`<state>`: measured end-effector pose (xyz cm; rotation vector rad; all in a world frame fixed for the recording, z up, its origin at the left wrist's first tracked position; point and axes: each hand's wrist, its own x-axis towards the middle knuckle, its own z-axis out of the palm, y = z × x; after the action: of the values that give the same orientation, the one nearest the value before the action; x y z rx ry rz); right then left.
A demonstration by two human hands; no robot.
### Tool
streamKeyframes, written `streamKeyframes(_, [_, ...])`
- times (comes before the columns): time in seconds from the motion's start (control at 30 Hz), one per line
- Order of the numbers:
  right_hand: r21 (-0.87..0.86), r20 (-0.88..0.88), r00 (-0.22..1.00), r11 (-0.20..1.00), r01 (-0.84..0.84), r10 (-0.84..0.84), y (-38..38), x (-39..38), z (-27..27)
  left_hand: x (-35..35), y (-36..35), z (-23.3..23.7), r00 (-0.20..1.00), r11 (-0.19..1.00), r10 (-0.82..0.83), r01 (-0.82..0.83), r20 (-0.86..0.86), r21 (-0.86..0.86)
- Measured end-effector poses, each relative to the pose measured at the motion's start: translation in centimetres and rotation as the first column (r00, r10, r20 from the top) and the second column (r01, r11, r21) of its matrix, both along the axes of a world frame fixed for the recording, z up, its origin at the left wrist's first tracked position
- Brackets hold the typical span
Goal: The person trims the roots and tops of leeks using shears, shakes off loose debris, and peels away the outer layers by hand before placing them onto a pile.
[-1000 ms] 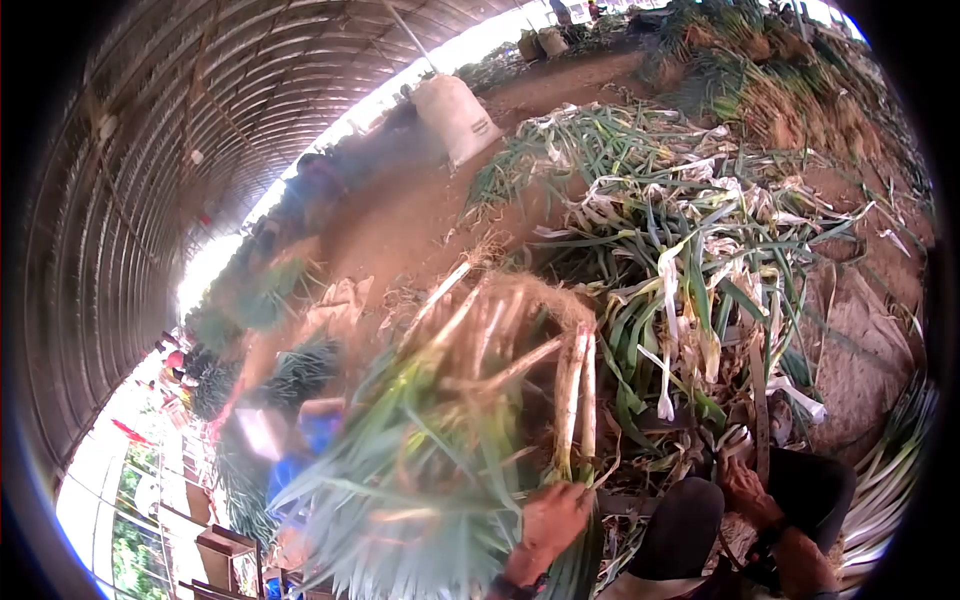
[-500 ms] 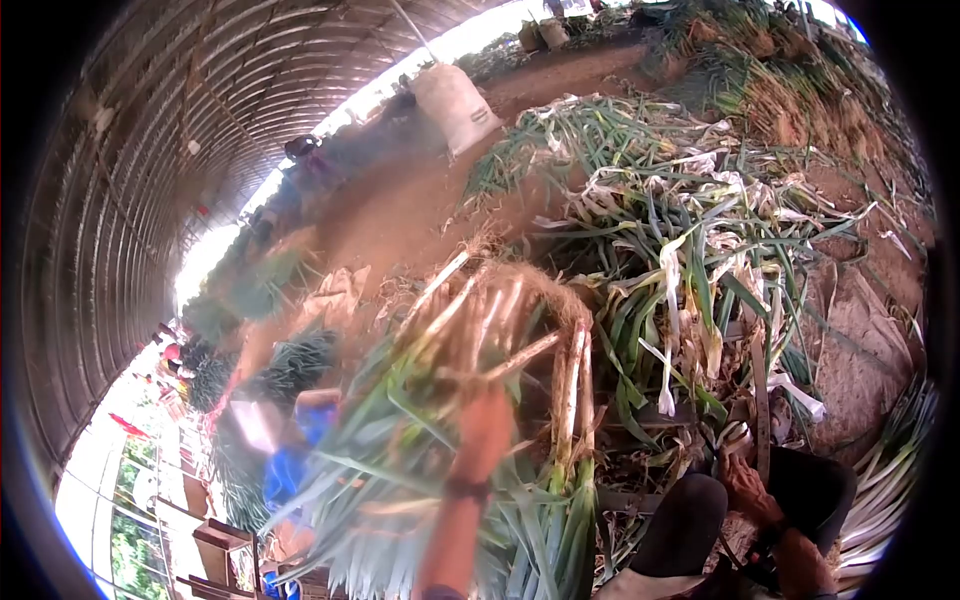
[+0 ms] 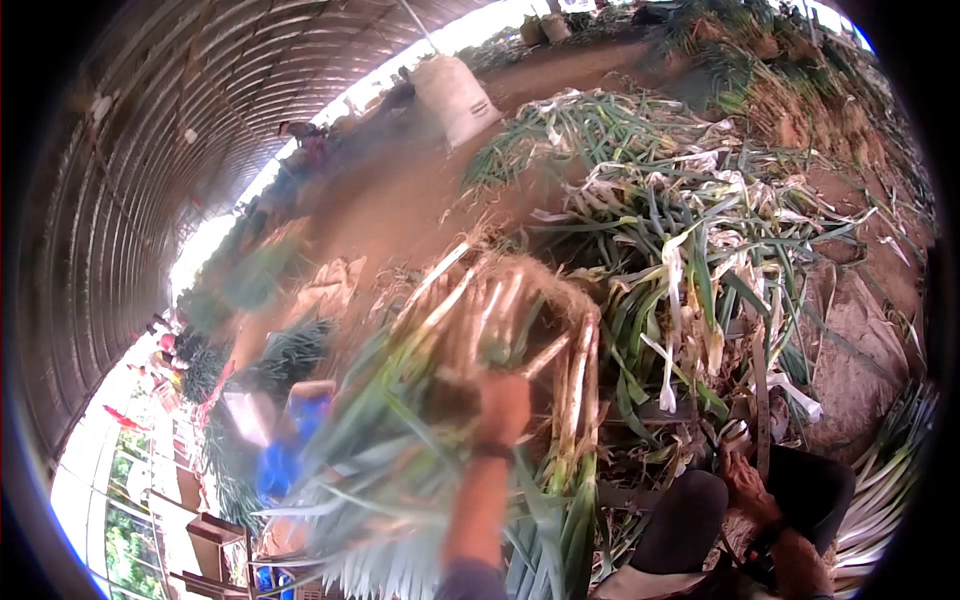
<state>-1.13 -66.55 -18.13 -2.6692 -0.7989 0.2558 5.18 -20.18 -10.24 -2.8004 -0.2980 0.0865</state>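
Note:
My left hand is closed at the pile of long green onions, over their pale stalks. A single green onion stalk slants up from its fingers, roots toward the pile. Green leaves spread below and to the left, partly blurred. By my knees, my right hand is curled closed, with a whitish piece just above its fingers; I cannot tell what it grips. Next to that hand, a narrow upright strip rises.
A heap of stripped leaves lies ahead to the right. Whitish-stalked onions lie beside my right knee. Farther off stand a full white sack and another onion pile. Blue material and a brown wooden frame are at left.
My left hand has shifted slightly up and right along the onion stalks. My right hand stays by my knees. The view has turned slightly.

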Motion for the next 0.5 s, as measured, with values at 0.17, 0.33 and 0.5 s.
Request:
streamKeyframes(0.17, [0.01, -0.017, 1.0, 1.0, 0.016, -0.015, 0.1, 0.1, 0.0, -2.9, -0.3, -10.1, 0.967, 0.987, -0.154, 0.143, 0.203, 0.069])
streamKeyframes(0.33, [0.041, -0.039, 0.998, 0.998, 0.046, -0.044, 0.2, 0.5, 0.6, -3.0, -3.7, -8.2, 0.991, 0.937, 0.113, -0.079, 0.078, -0.342])
streamKeyframes(0.5, [0.129, -0.108, 0.988, 0.984, 0.123, -0.109, 0.2, 1.2, 2.1, -2.7, -5.2, -7.9, 0.971, 0.867, 0.228, -0.168, 0.073, -0.469])
